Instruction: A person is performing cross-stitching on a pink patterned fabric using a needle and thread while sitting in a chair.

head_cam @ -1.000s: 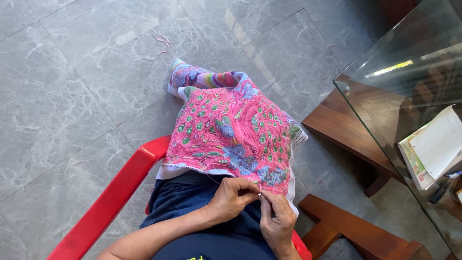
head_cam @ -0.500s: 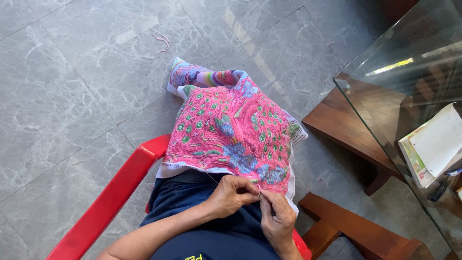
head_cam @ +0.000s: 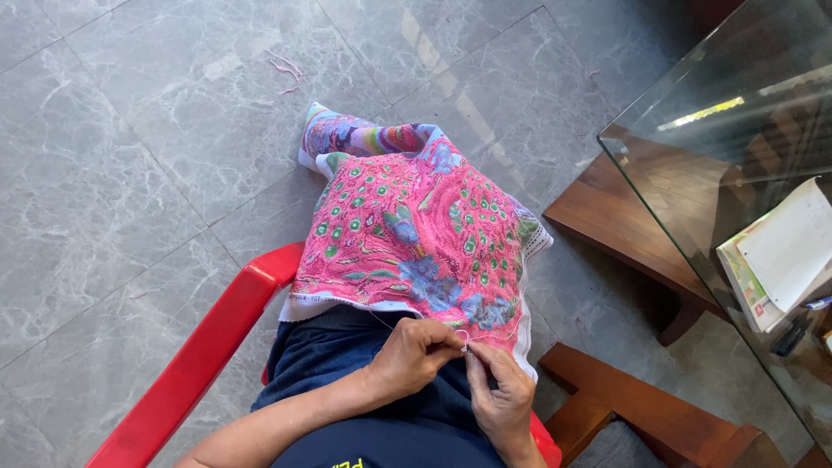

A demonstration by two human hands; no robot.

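The left hand (head_cam: pixel 416 354) and right hand (head_cam: pixel 498 394), fingertips pinched together on a fine thread (head_cam: pixel 462 338) at the near hem of the pink embroidered cloth (head_cam: pixel 416 243), lay in the lap, the cloth running lengthwise away from both.

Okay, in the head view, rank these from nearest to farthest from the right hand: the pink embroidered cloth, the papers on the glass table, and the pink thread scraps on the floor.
1. The pink embroidered cloth: touching the right hand, draped over the lap just above it.
2. The papers: up to the right, on the glass table.
3. The pink thread scraps: far up and left, on the grey floor tiles.
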